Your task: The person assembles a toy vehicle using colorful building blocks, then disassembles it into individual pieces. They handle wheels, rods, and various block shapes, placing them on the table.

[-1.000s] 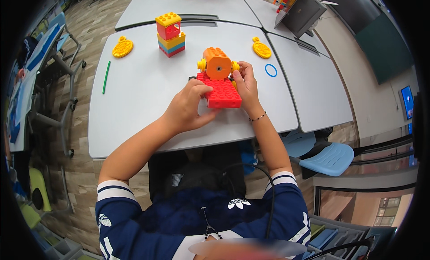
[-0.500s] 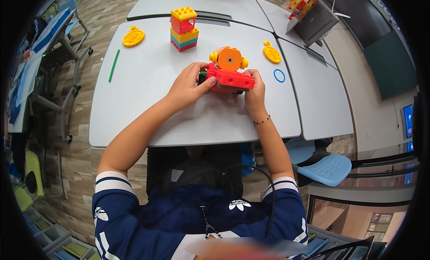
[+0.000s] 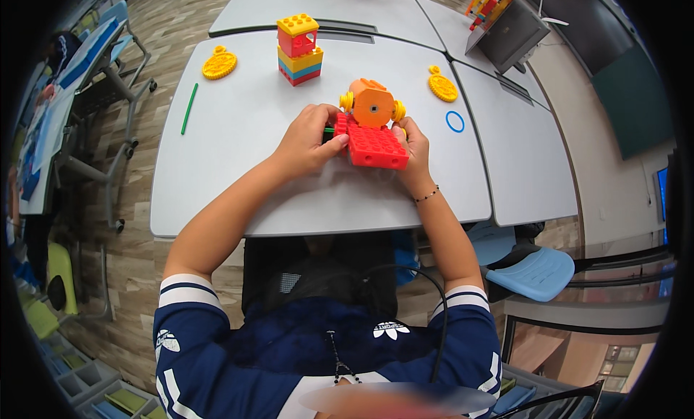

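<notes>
Between my two hands is a toy brick model with a flat red studded block, an orange many-sided piece on its far side and yellow pulley wheels at either end of that piece. My left hand is closed on the model's left side, thumb against a red gear; a green rod and a dark part show beside its fingers. Closed round the right side is my right hand, with a bit of yellow by its fingers. The model's underside is hidden.
A stack of red, yellow and blue bricks stands at the back. Yellow gears lie left and right. A green rod and a blue ring rest on the white table. A grey box stands far right.
The model has tipped in my hands, so the red block's studded top now faces me more. Both hands keep their hold. The whole view has shifted slightly.
</notes>
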Demonstrator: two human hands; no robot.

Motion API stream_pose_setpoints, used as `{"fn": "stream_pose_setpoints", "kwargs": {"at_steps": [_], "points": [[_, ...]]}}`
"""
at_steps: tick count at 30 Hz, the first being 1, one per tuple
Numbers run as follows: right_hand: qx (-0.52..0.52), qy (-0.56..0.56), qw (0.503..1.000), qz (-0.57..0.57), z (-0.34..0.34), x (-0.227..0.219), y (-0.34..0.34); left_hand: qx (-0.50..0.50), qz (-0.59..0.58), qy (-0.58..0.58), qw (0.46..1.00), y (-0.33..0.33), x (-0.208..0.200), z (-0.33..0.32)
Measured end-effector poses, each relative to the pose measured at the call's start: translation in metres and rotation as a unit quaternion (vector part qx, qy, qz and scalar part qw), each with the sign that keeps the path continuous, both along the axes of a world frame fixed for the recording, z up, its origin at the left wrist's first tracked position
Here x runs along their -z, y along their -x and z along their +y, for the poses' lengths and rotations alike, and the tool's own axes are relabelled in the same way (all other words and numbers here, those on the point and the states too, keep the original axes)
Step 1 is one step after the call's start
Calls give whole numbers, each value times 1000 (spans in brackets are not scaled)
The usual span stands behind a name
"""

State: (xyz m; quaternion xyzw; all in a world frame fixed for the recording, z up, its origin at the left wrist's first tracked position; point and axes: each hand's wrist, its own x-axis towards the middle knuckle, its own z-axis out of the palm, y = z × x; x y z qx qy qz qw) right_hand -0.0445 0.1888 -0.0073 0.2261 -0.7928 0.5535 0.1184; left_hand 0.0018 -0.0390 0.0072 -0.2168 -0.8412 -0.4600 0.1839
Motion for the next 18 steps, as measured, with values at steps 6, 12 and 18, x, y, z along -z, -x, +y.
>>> {"fn": "stream_pose_setpoints", "kwargs": {"at_steps": [6,12,18], "points": [[4,-14,1000,17,3,2,0,-22,54,24,998,1,0,0],[-14,26,1000,-9,0,4,2,-36,28,21,999,-1,0,1],[-2,1,999,52,2,-1,-3,-25,46,31,998,0,0,3]]}}
